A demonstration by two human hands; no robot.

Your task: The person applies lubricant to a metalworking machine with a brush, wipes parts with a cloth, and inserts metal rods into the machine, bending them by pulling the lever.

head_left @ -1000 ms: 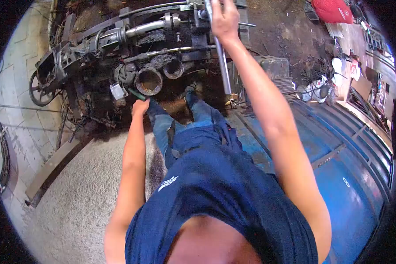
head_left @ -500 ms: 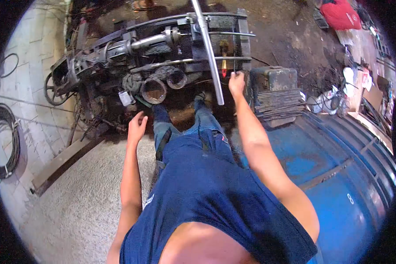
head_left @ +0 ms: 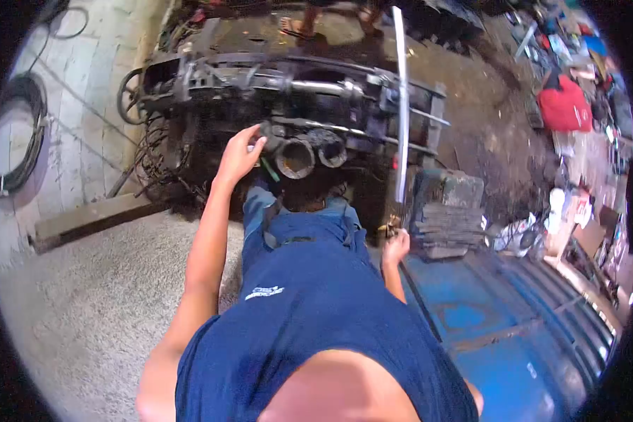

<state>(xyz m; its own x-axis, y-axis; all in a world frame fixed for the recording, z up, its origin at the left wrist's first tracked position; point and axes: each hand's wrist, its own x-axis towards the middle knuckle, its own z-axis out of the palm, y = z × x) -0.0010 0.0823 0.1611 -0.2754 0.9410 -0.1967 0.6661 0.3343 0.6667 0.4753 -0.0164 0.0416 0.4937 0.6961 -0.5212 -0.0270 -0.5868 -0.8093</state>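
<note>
My left hand [head_left: 242, 155] is at the near edge of the dark machine [head_left: 316, 88], fingers apart and curved, just left of two round pipe ends [head_left: 295, 158]. A green-handled item [head_left: 269, 169] lies right below its fingers. My right hand [head_left: 397, 246] is low beside my hip, near a small brass-coloured piece [head_left: 389, 228]; its fingers are curled, and what they hold, if anything, is too small to name. A long shiny metal bar [head_left: 401, 105] crosses the machine's right part and ends above my right hand.
A stack of thin metal pieces [head_left: 444, 228] lies beside the blue ribbed metal surface [head_left: 471, 302]. A beam [head_left: 95, 219] and a coiled cable [head_left: 28, 133] are at left. Beyond the machine are another person's feet [head_left: 297, 27]. A red cloth item [head_left: 565, 105] lies at right.
The view has shifted. My left hand has moved up to the machine's edge. My right hand left the long bar, then came back down toward my hip.
</note>
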